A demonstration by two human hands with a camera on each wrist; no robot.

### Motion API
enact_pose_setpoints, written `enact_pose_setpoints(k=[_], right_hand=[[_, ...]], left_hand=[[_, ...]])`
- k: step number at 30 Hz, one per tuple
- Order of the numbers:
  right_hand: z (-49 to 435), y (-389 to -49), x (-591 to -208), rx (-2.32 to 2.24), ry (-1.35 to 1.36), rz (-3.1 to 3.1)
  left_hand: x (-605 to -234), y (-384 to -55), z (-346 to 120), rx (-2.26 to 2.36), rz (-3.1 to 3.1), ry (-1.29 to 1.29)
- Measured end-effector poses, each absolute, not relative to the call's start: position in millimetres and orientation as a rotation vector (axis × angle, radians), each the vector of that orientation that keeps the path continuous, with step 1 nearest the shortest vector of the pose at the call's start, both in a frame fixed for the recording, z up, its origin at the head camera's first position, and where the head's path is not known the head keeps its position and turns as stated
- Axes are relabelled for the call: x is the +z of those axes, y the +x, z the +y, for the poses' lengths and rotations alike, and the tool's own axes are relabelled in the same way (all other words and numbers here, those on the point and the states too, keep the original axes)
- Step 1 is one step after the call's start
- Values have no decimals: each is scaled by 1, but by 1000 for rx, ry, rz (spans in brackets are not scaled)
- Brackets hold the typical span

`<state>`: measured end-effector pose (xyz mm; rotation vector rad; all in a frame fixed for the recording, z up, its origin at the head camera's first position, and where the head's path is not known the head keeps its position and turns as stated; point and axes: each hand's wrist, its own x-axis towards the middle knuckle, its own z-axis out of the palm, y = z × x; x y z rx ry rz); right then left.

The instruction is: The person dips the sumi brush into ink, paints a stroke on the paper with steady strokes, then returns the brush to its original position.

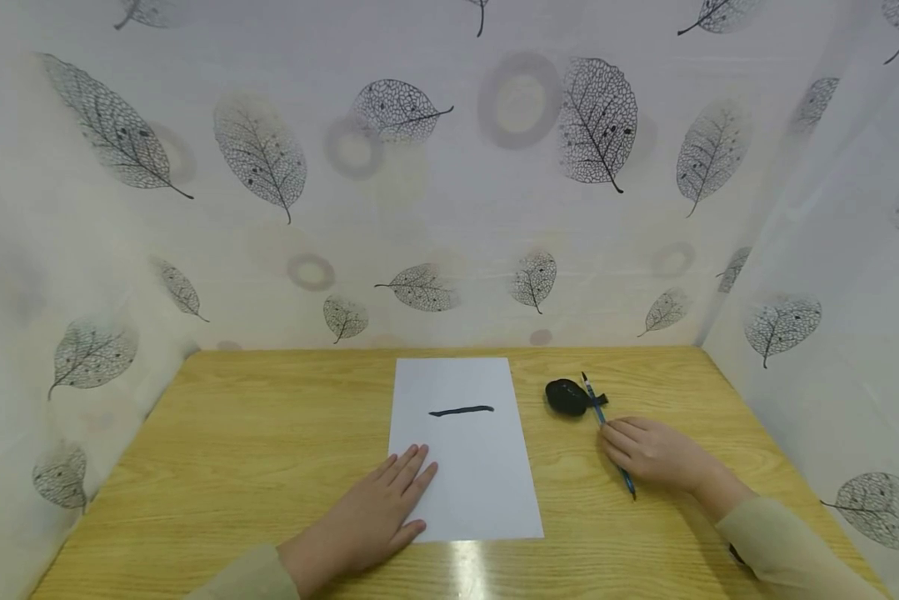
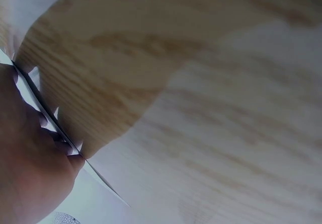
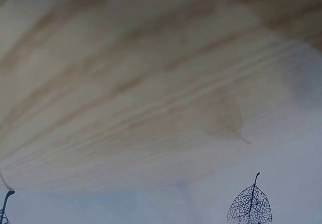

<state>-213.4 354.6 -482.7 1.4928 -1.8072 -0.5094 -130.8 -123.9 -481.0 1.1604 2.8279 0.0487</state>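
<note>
A white sheet of paper lies on the table with one dark, nearly horizontal stroke in its upper half. My left hand rests on the sheet's left edge, fingers straight and thumb spread; in the left wrist view the hand lies along the thin edge of the paper. To the right, my right hand holds a blue-handled writing brush around its middle. The brush's upper part crosses the narrow end of a black, rounded ink dish. The right wrist view shows no hand.
The wooden table ends at the back against a pale sheet printed with leaves. Similar leaf-printed sheets stand along the left and right sides.
</note>
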Motion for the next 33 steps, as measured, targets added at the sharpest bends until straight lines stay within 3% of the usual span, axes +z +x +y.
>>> enact_pose_setpoints(k=[33], right_hand=[[358, -210, -483, -489, 1494, -1826]], left_hand=[[-479, -130, -125, 123, 2831, 1178]])
